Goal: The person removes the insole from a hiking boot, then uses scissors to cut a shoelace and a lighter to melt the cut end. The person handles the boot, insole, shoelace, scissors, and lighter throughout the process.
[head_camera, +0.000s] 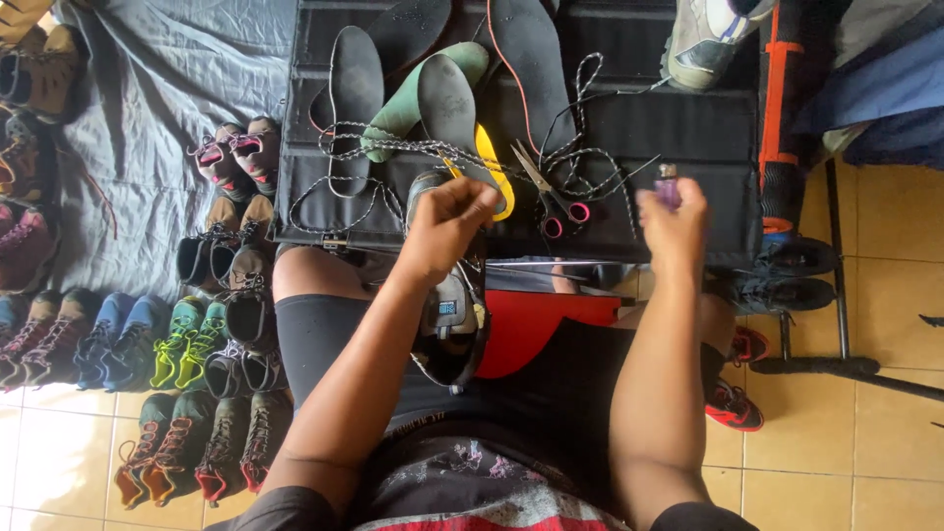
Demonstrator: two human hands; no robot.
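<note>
My left hand (447, 221) is raised over a grey shoe (450, 315) that rests on my lap, its fingers pinched on a thin lace end near the yellow-handled tool (497, 172). My right hand (674, 221) grips a small purple lighter (668, 183), held upright above the black work surface (678, 128). Between the two hands lie scissors (551, 192) with pink handles and a speckled shoelace (393, 147) in loops.
Several black and green insoles (354, 84) lie on the black surface. Rows of shoes (177, 344) cover the floor and a grey cloth (157, 88) at left. A grey shoe (703, 39) sits at top right. Black shoes (787, 275) and a metal stand are at right.
</note>
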